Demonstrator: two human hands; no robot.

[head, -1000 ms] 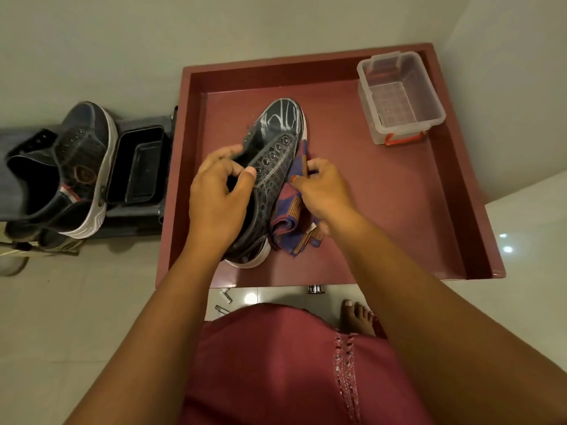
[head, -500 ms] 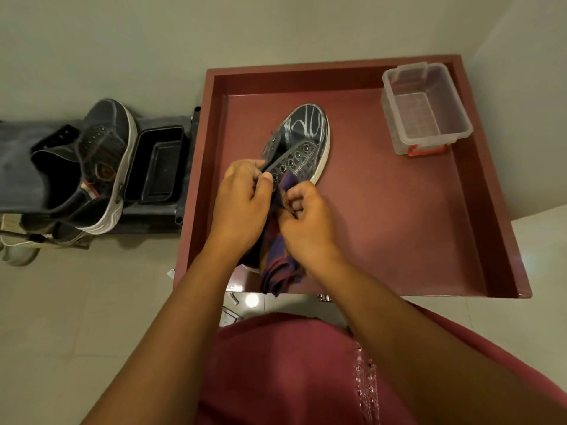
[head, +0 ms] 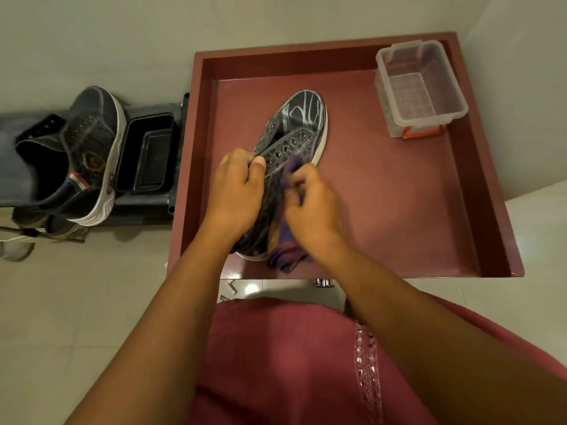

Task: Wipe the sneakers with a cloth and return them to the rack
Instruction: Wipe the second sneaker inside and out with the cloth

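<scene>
A dark sneaker (head: 299,118) with white scribbles and a white sole lies in the red tray (head: 399,210), toe pointing away from me. My left hand (head: 234,194) grips its collar and eyelet flap, thumb on the flap. My right hand (head: 311,207) holds a purple striped cloth (head: 287,246) bunched against the shoe's right side near the eyelets. A second dark sneaker (head: 92,148) with a thick white sole sits on the dark rack (head: 18,179) at the left.
A clear plastic box (head: 420,90) with red latches stands in the tray's far right corner. A black rectangular tub (head: 147,154) sits on the rack beside the tray. More footwear (head: 18,243) lies on the tiled floor under the rack. Walls close off the back and right.
My right hand picked the cloth up from beside the shoe and brought it against the sneaker's side. My left hand keeps its hold on the collar. The view shifted slightly.
</scene>
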